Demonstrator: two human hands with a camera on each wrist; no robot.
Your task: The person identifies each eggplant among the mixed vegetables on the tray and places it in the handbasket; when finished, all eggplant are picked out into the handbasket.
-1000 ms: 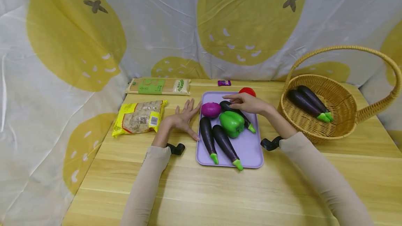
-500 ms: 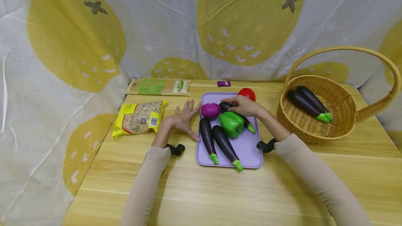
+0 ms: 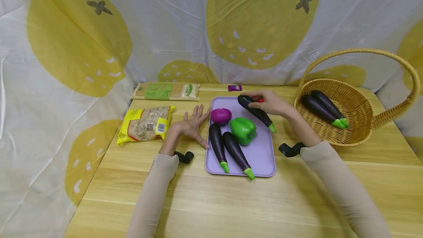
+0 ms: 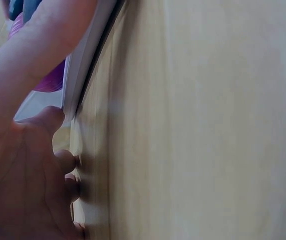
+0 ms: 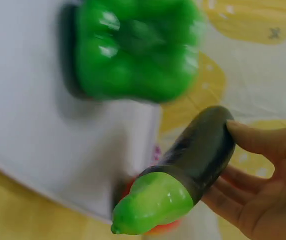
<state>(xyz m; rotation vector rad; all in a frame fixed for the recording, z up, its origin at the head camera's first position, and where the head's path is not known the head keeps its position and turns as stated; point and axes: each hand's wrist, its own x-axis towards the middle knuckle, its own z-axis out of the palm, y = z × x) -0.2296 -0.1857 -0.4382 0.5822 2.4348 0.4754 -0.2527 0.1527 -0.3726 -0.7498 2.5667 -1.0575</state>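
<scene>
My right hand (image 3: 272, 103) pinches a dark eggplant (image 3: 254, 110) between thumb and fingers, over the far right corner of the lilac tray (image 3: 259, 162). In the right wrist view that eggplant (image 5: 198, 150) points its green stem end at the camera. On the tray lie a purple onion (image 3: 221, 115), a green bell pepper (image 3: 242, 130) and two more eggplants, one at the left (image 3: 216, 142) and one beside it (image 3: 236, 151). Fingers spread, my left hand (image 3: 191, 126) rests at the tray's left edge. A red round thing (image 3: 261, 100) is mostly hidden behind my right hand.
A wicker basket (image 3: 367, 135) with a tall handle stands at the right, two eggplants (image 3: 322, 109) inside. At the left lie a yellow food bag (image 3: 145, 125) and a flat noodle pack (image 3: 166, 91). A small purple packet (image 3: 235, 88) sits near the back edge.
My right hand has gripped the far eggplant and lifted it from beside the pepper, moving it right and back. The left hand has stayed in place.
</scene>
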